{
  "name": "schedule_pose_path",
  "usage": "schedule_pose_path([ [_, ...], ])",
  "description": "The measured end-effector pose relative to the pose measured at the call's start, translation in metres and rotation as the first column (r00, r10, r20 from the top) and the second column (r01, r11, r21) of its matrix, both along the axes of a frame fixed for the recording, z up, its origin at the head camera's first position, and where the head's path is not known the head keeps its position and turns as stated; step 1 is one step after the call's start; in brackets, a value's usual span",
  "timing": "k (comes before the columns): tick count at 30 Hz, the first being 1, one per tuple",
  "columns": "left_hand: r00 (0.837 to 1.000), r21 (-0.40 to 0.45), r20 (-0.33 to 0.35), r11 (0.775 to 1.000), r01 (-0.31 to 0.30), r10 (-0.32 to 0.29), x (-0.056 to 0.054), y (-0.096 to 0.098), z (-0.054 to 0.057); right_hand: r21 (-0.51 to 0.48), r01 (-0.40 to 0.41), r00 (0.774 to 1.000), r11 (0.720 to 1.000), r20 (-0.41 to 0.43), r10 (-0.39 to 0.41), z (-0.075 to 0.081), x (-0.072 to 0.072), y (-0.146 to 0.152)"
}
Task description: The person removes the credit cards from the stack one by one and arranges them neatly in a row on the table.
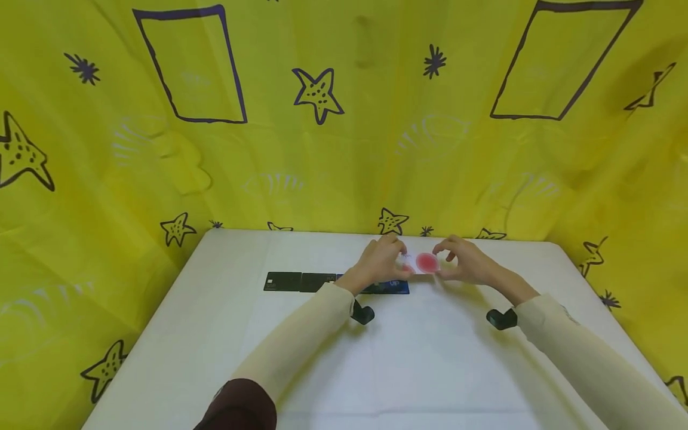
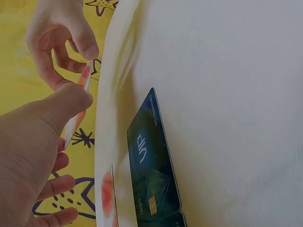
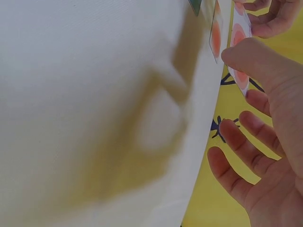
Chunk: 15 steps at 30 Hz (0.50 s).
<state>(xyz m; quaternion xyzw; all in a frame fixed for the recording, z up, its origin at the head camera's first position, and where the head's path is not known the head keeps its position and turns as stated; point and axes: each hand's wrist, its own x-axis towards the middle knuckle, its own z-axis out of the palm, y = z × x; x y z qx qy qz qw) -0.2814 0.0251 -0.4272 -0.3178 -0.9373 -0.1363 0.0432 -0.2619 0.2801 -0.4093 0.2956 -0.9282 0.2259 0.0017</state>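
Observation:
A white card with red-pink circles [image 1: 427,263] is held above the far part of the table, between my two hands. My left hand [image 1: 378,261] pinches its left end between thumb and forefinger; the other fingers spread loosely in the left wrist view. My right hand [image 1: 469,263] pinches the right end, thumb [image 3: 248,54] across the card's face. Just nearer than the card lies a row of cards: black ones [image 1: 283,281] at left and a dark blue one [image 2: 144,151] at right. A second red-patterned card [image 2: 108,194] lies behind the blue one, partly cut off by the frame.
The white table [image 1: 430,370] ends at a far edge close behind the hands. A yellow curtain [image 1: 365,149] with drawn stars and frames hangs behind and on both sides. Dark wrist-camera pieces [image 1: 502,319] hang beneath the sleeves.

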Motion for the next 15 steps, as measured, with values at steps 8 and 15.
schedule_pose_path([
  [8,1.000,-0.006,-0.014,1.000,0.021,-0.021,0.005,0.009,0.000,-0.016,-0.008,1.000,1.000,-0.006,0.008,0.000,0.009,0.009],
  [15,0.998,-0.024,-0.041,0.998,0.052,-0.053,0.010,0.015,-0.002,-0.015,-0.016,1.000,1.000,-0.025,0.015,-0.005,0.014,0.017],
])
